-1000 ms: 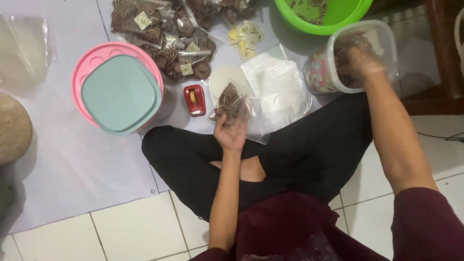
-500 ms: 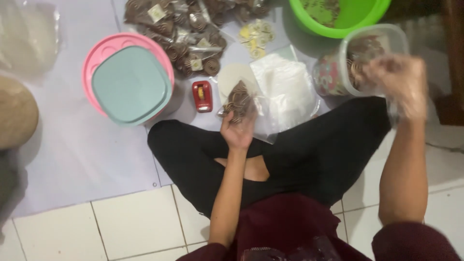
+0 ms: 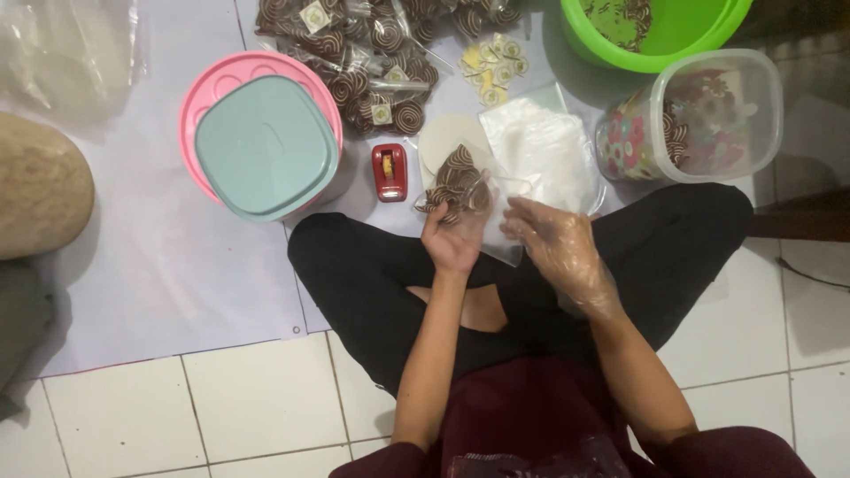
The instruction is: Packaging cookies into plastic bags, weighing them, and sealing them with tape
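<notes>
My left hand (image 3: pixel 453 237) holds a clear plastic bag (image 3: pixel 460 184) partly filled with brown-and-cream spiral snacks, just above my crossed legs. My right hand (image 3: pixel 556 246), covered by a thin clear plastic glove, sits beside it at the bag's open mouth and touches the plastic. I cannot tell whether any snack is in its fingers. A clear tub (image 3: pixel 699 115) with a flowered side holds more spiral snacks at the right.
A pile of sealed snack bags (image 3: pixel 372 53) and small yellow labels (image 3: pixel 494 60) lies at the top. A red tape dispenser (image 3: pixel 390 172), a stack of empty bags (image 3: pixel 540 150), a pink and teal lidded container (image 3: pixel 266 142) and a green basin (image 3: pixel 655 35) surround me.
My right hand left the clear tub at the right and came down to the bag held in my left hand. The left hand has stayed in place.
</notes>
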